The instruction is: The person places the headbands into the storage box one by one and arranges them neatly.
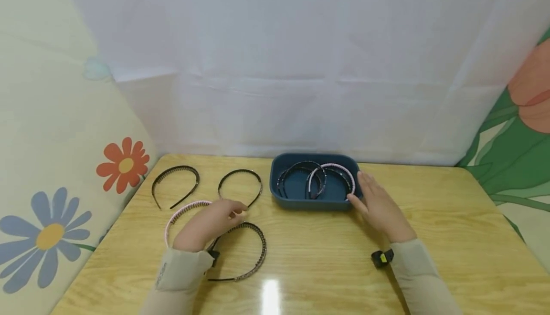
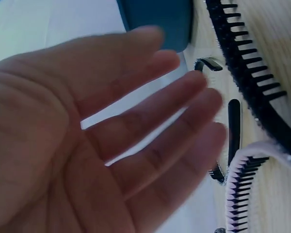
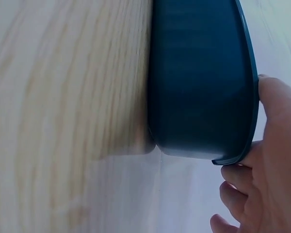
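My left hand point(image 1: 215, 222) hovers over the headbands on the left of the table, fingers extended and nothing held; the left wrist view confirms an empty palm. Beneath and beside it lie a pink headband point(image 1: 177, 214) and a black beaded headband point(image 1: 264, 248), both with comb teeth. Farther back are a thin black headband point(image 1: 240, 170) and another black toothed headband point(image 1: 189, 167). At the right end of a dark blue box point(image 3: 199, 87), my right hand point(image 1: 380, 207) holds the corner, thumb at the rim and fingers along the end wall. Inside the box, a pink headband point(image 1: 339, 165) overlaps several dark ones.
The wooden table point(image 1: 318, 257) runs up to a white cloth point(image 1: 275, 67) hanging behind it. The box stands close to that cloth. Flower-patterned fabric point(image 1: 51, 114) covers the left side, and similar fabric point(image 1: 528, 162) the right.
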The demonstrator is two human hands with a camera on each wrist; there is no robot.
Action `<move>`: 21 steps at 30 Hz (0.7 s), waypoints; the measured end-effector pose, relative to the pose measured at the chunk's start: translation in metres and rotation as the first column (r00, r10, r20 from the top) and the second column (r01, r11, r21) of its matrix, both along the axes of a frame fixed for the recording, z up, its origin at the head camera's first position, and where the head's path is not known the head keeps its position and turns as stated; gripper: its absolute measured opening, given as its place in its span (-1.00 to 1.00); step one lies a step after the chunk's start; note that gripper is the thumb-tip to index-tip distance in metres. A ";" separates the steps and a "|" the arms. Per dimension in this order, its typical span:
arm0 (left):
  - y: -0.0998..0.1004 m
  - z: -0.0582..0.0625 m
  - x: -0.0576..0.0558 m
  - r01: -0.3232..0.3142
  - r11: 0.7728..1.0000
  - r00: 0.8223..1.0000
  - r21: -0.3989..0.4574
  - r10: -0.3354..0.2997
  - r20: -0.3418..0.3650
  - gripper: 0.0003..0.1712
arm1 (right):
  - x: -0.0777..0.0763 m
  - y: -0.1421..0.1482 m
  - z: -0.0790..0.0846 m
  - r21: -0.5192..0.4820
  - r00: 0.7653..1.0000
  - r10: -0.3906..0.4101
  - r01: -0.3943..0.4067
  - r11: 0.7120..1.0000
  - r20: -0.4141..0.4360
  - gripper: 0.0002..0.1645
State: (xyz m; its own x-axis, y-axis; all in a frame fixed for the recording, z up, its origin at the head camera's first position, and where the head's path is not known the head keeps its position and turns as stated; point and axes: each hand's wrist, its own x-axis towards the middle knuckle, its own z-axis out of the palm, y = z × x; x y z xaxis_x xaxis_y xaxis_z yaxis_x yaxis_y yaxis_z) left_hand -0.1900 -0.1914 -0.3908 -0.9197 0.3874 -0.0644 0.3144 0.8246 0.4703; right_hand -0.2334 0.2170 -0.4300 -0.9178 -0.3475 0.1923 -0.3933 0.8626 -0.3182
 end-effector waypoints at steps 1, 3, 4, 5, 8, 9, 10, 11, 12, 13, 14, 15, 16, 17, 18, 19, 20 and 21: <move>0.000 -0.002 -0.001 0.004 1.000 1.000 -0.008 -0.004 0.009 -0.69 | 0.000 0.000 0.000 -0.001 1.000 0.001 -0.001 1.000 -0.001 -0.08; 0.001 -0.004 -0.002 0.001 1.000 1.000 -0.008 0.000 0.029 -0.70 | -0.001 0.002 0.001 -0.001 1.000 0.002 -0.002 1.000 -0.001 -0.08; 0.001 -0.005 -0.002 0.006 1.000 0.999 -0.010 -0.006 0.031 -0.71 | -0.001 0.002 0.001 -0.001 1.000 0.002 -0.002 1.000 0.000 -0.08; 0.002 -0.006 -0.003 0.011 1.000 1.000 -0.011 -0.011 0.029 -0.71 | -0.002 0.003 0.002 0.001 1.000 0.001 -0.001 1.000 -0.001 -0.08; 0.003 -0.008 -0.004 0.008 1.000 1.000 -0.020 -0.008 0.028 -0.72 | -0.002 0.005 0.002 0.008 1.000 -0.002 0.002 1.000 -0.006 -0.07; 0.004 -0.009 -0.004 0.004 1.000 1.000 -0.025 -0.003 0.025 -0.73 | -0.002 0.005 0.003 0.009 1.000 -0.002 0.002 1.000 -0.007 -0.07; 0.004 -0.010 -0.004 0.003 0.999 1.000 -0.035 -0.002 0.021 -0.75 | -0.002 0.006 0.003 0.010 1.000 -0.001 0.001 1.000 -0.007 -0.07; 0.004 -0.011 -0.003 -0.003 0.999 1.000 -0.042 0.004 0.018 -0.76 | -0.003 0.006 0.003 0.010 1.000 0.002 -0.002 1.000 -0.005 -0.08; 0.003 -0.011 -0.003 -0.011 0.999 1.000 -0.053 0.012 0.021 -0.76 | -0.003 0.006 0.003 0.010 1.000 0.008 -0.008 1.000 -0.005 -0.08; 0.003 -0.012 -0.002 -0.017 0.998 1.000 -0.062 0.018 0.023 -0.75 | -0.003 0.005 0.003 0.009 1.000 0.014 -0.014 1.000 -0.006 -0.08; 0.003 -0.012 -0.002 -0.024 0.997 0.999 -0.068 0.026 0.026 -0.73 | -0.004 0.005 0.003 0.006 1.000 0.019 -0.019 1.000 -0.002 -0.08; 0.003 -0.013 -0.002 -0.030 0.997 0.999 -0.074 0.032 0.029 -0.72 | -0.004 0.005 0.003 0.007 1.000 0.023 -0.023 1.000 0.001 -0.08; 0.002 -0.013 -0.001 -0.031 0.996 0.999 -0.078 0.034 0.031 -0.71 | -0.004 0.004 0.003 0.006 1.000 0.025 -0.025 1.000 0.007 -0.08; 0.002 -0.014 -0.001 -0.037 0.996 0.999 -0.080 0.040 0.035 -0.70 | -0.004 0.004 0.002 0.001 1.000 0.027 -0.027 1.000 0.009 -0.08; 0.001 -0.015 -0.001 -0.037 0.996 0.999 -0.079 0.040 0.032 -0.70 | -0.005 0.004 0.002 -0.005 1.000 0.027 -0.027 1.000 0.015 -0.08; 0.001 -0.016 -0.001 -0.039 0.996 0.999 -0.074 0.041 0.030 -0.70 | -0.004 0.003 0.002 -0.016 0.999 0.023 -0.023 1.000 0.026 -0.08; 0.002 -0.016 -0.001 -0.046 0.997 0.998 -0.069 0.049 0.030 -0.72 | -0.004 0.004 0.001 -0.029 0.999 0.022 -0.020 0.999 0.042 -0.07; 0.002 -0.017 -0.001 -0.051 0.997 0.998 -0.066 0.053 0.030 -0.73 | -0.005 0.004 0.001 -0.041 0.998 0.024 -0.022 0.999 0.052 -0.07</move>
